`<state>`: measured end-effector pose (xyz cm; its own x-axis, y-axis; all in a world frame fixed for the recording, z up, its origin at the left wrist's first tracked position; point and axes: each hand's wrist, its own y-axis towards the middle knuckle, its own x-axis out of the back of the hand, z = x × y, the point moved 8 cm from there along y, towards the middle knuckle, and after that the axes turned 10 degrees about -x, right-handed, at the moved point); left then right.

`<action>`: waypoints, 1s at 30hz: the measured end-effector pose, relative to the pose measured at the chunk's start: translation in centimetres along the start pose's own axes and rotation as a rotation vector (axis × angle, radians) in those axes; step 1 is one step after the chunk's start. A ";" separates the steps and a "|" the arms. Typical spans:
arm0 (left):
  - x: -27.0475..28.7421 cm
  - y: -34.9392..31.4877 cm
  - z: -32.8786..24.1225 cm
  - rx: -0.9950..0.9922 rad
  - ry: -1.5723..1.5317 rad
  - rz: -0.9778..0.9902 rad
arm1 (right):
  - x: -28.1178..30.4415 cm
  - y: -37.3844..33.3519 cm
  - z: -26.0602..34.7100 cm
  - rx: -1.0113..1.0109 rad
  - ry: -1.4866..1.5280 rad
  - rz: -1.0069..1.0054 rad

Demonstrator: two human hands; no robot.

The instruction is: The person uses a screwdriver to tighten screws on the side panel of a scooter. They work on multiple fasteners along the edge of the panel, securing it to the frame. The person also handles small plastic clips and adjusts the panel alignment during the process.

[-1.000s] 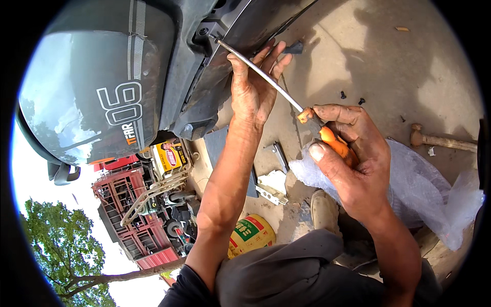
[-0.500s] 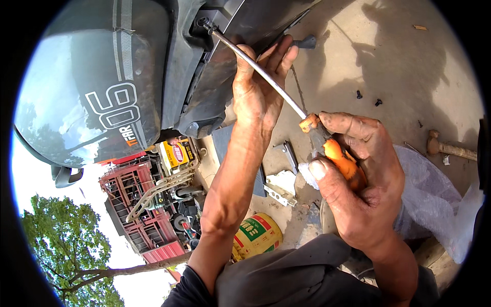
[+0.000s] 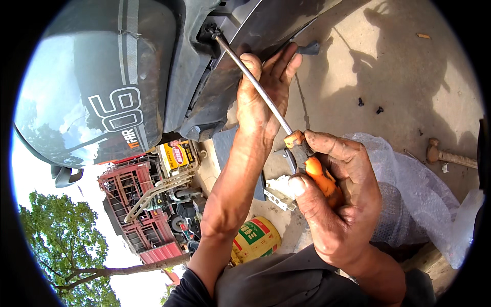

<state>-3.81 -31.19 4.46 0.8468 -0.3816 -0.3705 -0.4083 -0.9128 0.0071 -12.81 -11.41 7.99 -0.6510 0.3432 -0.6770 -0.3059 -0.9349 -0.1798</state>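
Observation:
A long screwdriver (image 3: 258, 89) with a worn orange and black handle slants up from my right hand (image 3: 348, 210), whose fingers and thumb are wrapped round the grip. Its tip meets a dark screw (image 3: 212, 29) in a recess of the grey plastic trim on a vehicle. Against the lower edge of the dark panel (image 3: 286, 25) rests my left hand (image 3: 262, 105), palm showing and fingers stretched out, with the thumb beside the screwdriver shaft. Part of the left fingertips' contact with the panel is hidden.
Two dark screws (image 3: 379, 110) lie on the concrete, with a hammer (image 3: 454, 157) farther right. Bubble wrap (image 3: 419, 179) spreads beside my right arm. A yellow bucket (image 3: 263, 235) and a white bracket (image 3: 280, 190) are near my knees. A red truck (image 3: 135, 204) stands behind.
My right hand and the screwdriver handle have shifted left and slightly down, so the shaft is steeper. The tip stays at the screw, and my left hand keeps its place at the panel.

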 end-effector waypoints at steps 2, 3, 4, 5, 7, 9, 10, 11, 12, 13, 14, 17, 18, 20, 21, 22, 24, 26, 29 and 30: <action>0.0 -0.1 -0.3 -0.004 -0.010 0.000 | -0.2 -0.2 0.2 -0.015 0.026 0.001; 0.0 -0.1 -0.4 -0.004 0.000 0.004 | -0.4 -0.3 0.1 -0.013 0.042 -0.007; 0.0 -0.1 -0.3 -0.002 0.005 0.010 | -0.5 -0.3 0.0 -0.019 0.042 -0.010; 0.1 -0.1 -0.3 0.001 0.004 -0.002 | -0.5 -0.3 -0.1 -0.024 0.042 -0.013; 0.0 -0.1 -0.3 0.005 0.003 -0.024 | -0.3 -0.3 -0.3 -0.048 0.039 -0.007; 0.1 0.1 -0.3 -0.004 -0.043 -0.004 | -0.5 -0.4 -0.4 -0.064 0.074 -0.010; 0.2 0.2 -0.2 -0.006 -0.068 0.005 | -0.6 -0.4 -0.5 -0.101 0.124 -0.009; 0.3 0.1 -0.2 -0.006 -0.058 0.007 | -0.8 -0.4 -0.6 -0.138 0.176 -0.009; 0.3 0.1 -0.3 -0.008 -0.048 0.008 | -0.9 -0.3 -0.3 -0.203 0.253 -0.001; 0.2 0.0 -0.3 -0.007 -0.039 0.010 | -0.9 -0.3 -0.3 -0.252 0.306 0.008; 0.1 0.0 -0.3 -0.008 -0.037 0.011 | -1.0 -0.3 -0.3 -0.298 0.359 0.014; -0.1 0.0 -0.3 -0.008 -0.038 -0.006 | -0.7 -0.1 -0.6 -0.335 0.374 0.030; -0.1 -0.1 -0.4 -0.006 -0.047 -0.023 | -0.2 0.1 -0.9 -0.312 0.330 0.023; -0.1 -0.1 -0.5 -0.009 -0.055 -0.017 | 0.3 0.5 -1.3 -0.256 0.281 0.026; -0.1 -0.1 -0.5 -0.014 -0.054 0.006 | 0.5 0.8 -1.4 -0.223 0.277 0.038; -0.2 -0.1 -0.5 -0.017 -0.053 0.031 | 0.6 0.7 -1.3 -0.169 0.233 0.031; -0.4 0.0 -0.5 -0.015 -0.055 0.041 | 0.7 0.6 -0.9 -0.063 0.141 0.012; -0.2 0.0 -0.5 -0.015 -0.054 0.046 | 0.4 0.6 0.1 0.033 0.005 -0.007; -0.3 0.1 -0.5 -0.023 -0.002 0.060 | 0.6 0.8 1.4 0.066 -0.089 0.001; -0.6 0.1 -0.6 -0.029 0.050 0.064 | 0.8 0.9 1.0 0.025 -0.051 0.016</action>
<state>-4.12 -31.16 5.23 0.8356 -0.4453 -0.3217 -0.4524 -0.8900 0.0568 -14.31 -11.87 8.04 -0.6902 0.3327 -0.6426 -0.3121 -0.9381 -0.1505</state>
